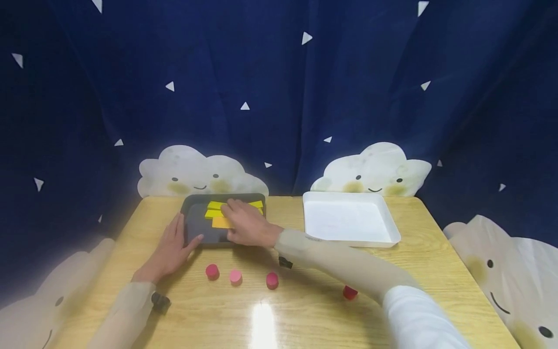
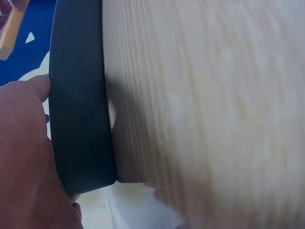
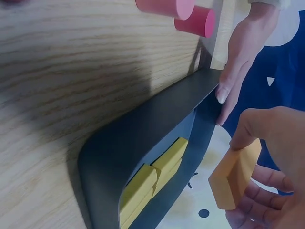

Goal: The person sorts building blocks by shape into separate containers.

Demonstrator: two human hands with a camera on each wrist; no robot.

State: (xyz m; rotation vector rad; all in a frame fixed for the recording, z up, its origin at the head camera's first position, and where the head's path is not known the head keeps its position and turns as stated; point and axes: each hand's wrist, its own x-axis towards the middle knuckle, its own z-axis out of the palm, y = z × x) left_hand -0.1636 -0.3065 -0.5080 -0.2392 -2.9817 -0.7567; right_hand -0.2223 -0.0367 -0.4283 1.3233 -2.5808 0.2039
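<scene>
My right hand (image 1: pixel 250 227) holds an orange rectangular block (image 1: pixel 221 222) above the dark grey tray (image 1: pixel 194 232), pinched between thumb and fingers. In the right wrist view the orange block (image 3: pixel 231 179) is tilted and apart from the yellow blocks (image 3: pixel 155 177) lying in the tray. Head-on, several yellow blocks (image 1: pixel 213 214) show in the tray, partly hidden by that hand. My left hand (image 1: pixel 167 249) rests against the tray's front left corner with straight fingers. Its thumb touches the front wall of the dark tray (image 2: pixel 78 119) in the left wrist view.
A white tray (image 1: pixel 348 223) stands at the back right of the wooden table (image 1: pixel 209 320). Near the front are a red cylinder (image 1: pixel 212 272), a pink cylinder (image 1: pixel 236 277) and another red cylinder (image 1: pixel 272 280). One more red cylinder (image 1: pixel 350 293) is partly covered by the right forearm.
</scene>
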